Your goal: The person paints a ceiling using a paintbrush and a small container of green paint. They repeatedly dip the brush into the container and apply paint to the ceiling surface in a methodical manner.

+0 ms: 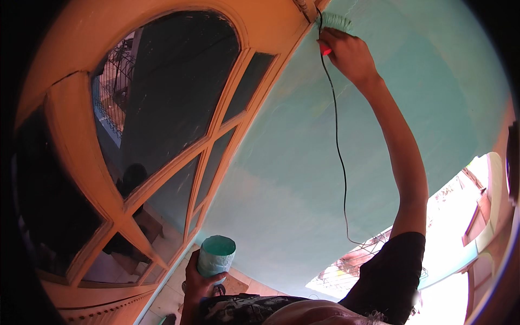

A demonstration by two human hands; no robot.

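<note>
High up, my right hand (351,58) is closed around a paintbrush (337,21), a bit of whose red grip shows beside the fingers. Its wide pale-green bristles touch the turquoise wall (281,184) close to the orange wooden frame. Down low, my left hand (196,283) is wrapped round a cup (215,264) with pale-green paint smeared over its outside. The cup's mouth faces up and its inside looks green; how much paint is in it I cannot tell.
A thin black cable (338,142) hangs down the wall, passing right beside my right hand. On the left stands an orange wooden frame (157,192) with dark glass panes. Bright openings with a metal grille (346,268) lie at lower right, and floor tiles (158,305) show below.
</note>
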